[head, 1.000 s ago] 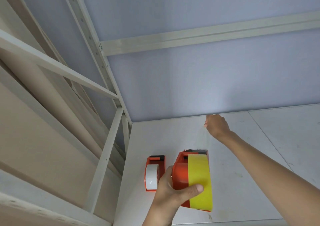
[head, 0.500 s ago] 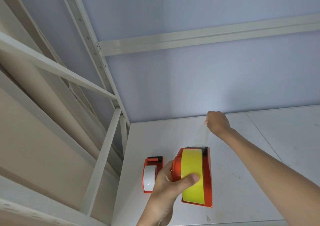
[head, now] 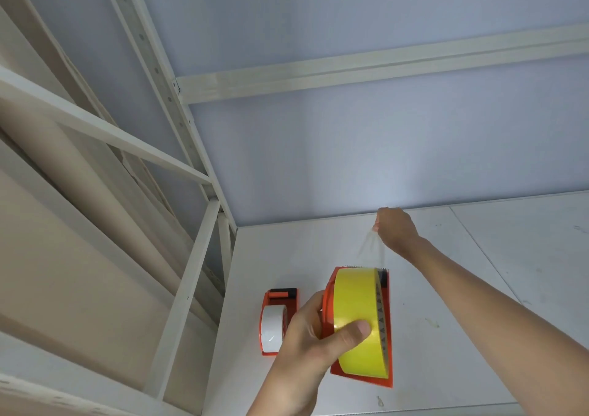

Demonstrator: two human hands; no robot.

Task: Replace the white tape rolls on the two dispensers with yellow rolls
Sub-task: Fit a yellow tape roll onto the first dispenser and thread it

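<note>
Two dispensers on white desk (head: 478, 288), metal shelf frame (head: 191, 256) at left. Larger orange dispenser (head: 387, 336) already carries yellow roll (head: 353, 300), standing on edge, long axis running away from the person. Left hand (head: 314, 345) grips it from the left, thumb pressing the roll face, fingers curled round the body. Small dispenser (head: 280, 300) just left of that hand, white roll (head: 271, 328) still on it, so judged about half done. Right hand (head: 395, 229) reaches out beyond the toothed cutter, arm extended, fingers pinching the near-clear tape strip (head: 371, 246) drawn taut from the blade end. Strip lies straight between right hand and cutter; tearing down across the teeth looks next.
</note>
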